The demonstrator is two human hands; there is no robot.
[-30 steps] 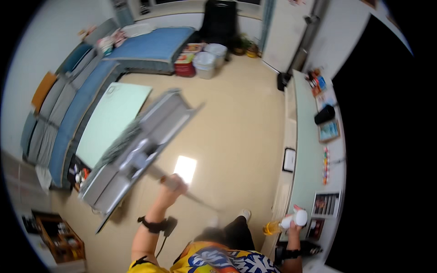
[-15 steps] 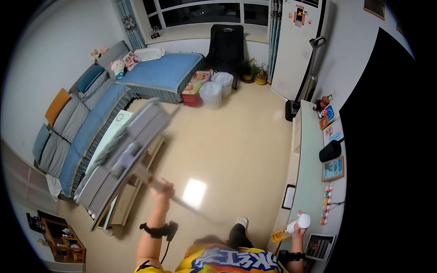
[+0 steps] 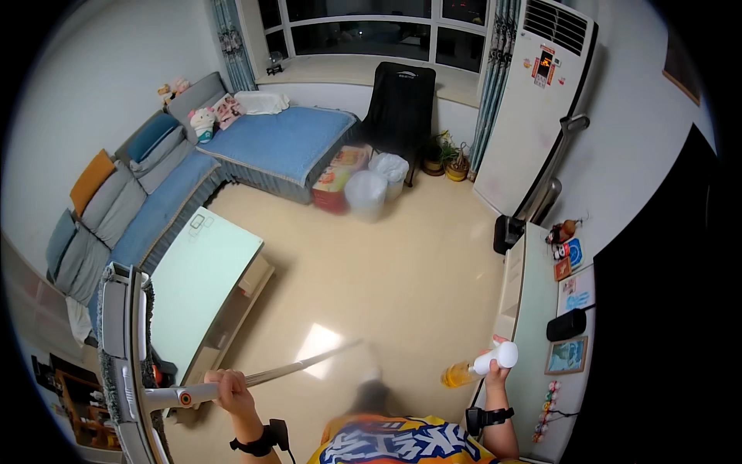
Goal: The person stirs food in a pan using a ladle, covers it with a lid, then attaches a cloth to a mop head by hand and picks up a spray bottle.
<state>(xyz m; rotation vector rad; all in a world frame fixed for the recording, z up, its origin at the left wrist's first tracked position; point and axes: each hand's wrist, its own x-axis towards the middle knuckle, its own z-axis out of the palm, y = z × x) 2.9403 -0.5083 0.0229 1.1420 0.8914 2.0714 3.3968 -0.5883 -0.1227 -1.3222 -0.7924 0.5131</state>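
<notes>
My left hand (image 3: 229, 391) is wrapped round the pole of a flat mop (image 3: 161, 399), close to its head. The mop's long grey head (image 3: 124, 340), edged with grey pile, stands nearly upright at the left, off the floor. Its thin silvery pole stretches from my fist toward the middle of the floor. At the right, my right hand (image 3: 497, 377) grips a clear bottle (image 3: 461, 374) of amber liquid with a white top (image 3: 504, 355). The bottle lies tilted, its amber end pointing left. Some fingers of that hand are hidden behind it.
A pale green coffee table (image 3: 199, 271) stands at the left, before a blue-covered sofa (image 3: 166, 209). Along the right runs a long cabinet (image 3: 525, 309) with a black speaker (image 3: 566, 325) and picture frames. White bins (image 3: 365, 193) and a black folding chair (image 3: 402, 108) stand at the back.
The mop head has swung left and down from above the coffee table, turning nearly upright. My left hand has lowered leftward with it. The bottle has moved slightly left and up.
</notes>
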